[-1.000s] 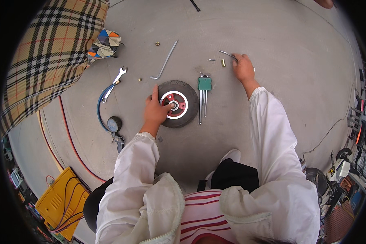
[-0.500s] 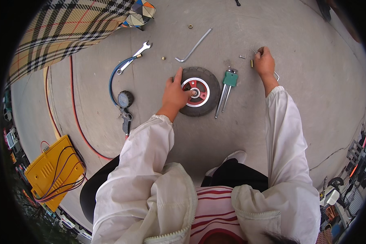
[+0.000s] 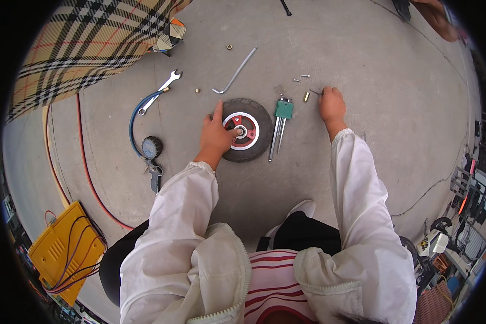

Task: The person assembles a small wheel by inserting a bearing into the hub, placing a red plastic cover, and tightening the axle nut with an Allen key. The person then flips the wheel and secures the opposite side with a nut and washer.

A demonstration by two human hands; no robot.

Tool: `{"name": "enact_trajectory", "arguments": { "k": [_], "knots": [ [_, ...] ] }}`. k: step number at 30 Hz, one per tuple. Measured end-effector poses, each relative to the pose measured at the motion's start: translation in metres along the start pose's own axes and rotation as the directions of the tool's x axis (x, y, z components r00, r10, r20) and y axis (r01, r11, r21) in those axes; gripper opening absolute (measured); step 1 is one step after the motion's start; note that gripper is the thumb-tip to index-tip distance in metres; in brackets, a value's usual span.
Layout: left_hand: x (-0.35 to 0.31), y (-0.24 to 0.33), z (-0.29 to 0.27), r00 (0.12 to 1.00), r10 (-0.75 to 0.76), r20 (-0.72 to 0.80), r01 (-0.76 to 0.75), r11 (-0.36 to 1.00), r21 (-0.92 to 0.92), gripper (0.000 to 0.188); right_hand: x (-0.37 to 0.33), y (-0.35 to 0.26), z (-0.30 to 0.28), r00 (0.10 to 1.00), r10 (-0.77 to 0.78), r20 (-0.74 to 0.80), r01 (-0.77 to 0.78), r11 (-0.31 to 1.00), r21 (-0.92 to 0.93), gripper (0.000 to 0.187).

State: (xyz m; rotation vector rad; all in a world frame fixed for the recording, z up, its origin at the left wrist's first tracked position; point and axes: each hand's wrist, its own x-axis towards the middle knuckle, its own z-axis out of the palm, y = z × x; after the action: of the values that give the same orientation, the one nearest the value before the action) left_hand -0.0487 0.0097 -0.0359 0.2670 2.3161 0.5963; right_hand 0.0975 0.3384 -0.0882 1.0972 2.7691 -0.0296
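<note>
Left hand (image 3: 217, 135) lies flat on round rubber wheel (image 3: 247, 129); right hand (image 3: 332, 105) pinches thin metal pin (image 3: 315, 92).

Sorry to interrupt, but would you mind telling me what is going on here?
A person sits on a concrete floor over a small wheel with a red and white hub. The left hand rests on the wheel, fingers by its centre. The right hand reaches among small bolts, apparently pinching a thin metal piece. A green hex key set, a bent metal bar, a spanner and a tyre gauge lie nearby.
</note>
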Motion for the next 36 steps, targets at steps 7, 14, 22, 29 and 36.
{"name": "enact_trajectory", "arguments": {
  "k": [7,14,22,29,36],
  "knots": [
    [-0.001,-0.001,-0.002,1.000,-0.005,-0.009,0.005,1.000,0.002,0.109,-0.007,-0.001,-0.006,0.995,-0.034,-0.091,0.055,0.971,0.232,0.022],
    [-0.003,0.007,-0.006,1.000,-0.008,0.017,0.007,1.000,0.014,0.106,0.038,-0.046,0.008,0.971,-0.117,-0.207,0.173,0.946,0.276,0.021],
    [-0.005,-0.002,-0.002,1.000,0.017,-0.008,-0.017,1.000,-0.016,0.105,-0.015,-0.093,-0.032,0.985,-0.158,-0.068,0.164,0.749,0.642,0.018],
    [-0.007,0.006,-0.007,1.000,-0.019,-0.007,0.019,1.000,0.018,0.105,-0.109,-0.124,-0.045,0.855,-0.518,-0.010,0.337,0.541,0.771,0.020],
    [-0.020,0.016,-0.007,0.985,0.082,-0.154,-0.046,0.974,0.220,0.091,-0.123,-0.132,-0.049,0.900,-0.419,0.123,0.155,0.570,0.807,0.017]
  ]
}}
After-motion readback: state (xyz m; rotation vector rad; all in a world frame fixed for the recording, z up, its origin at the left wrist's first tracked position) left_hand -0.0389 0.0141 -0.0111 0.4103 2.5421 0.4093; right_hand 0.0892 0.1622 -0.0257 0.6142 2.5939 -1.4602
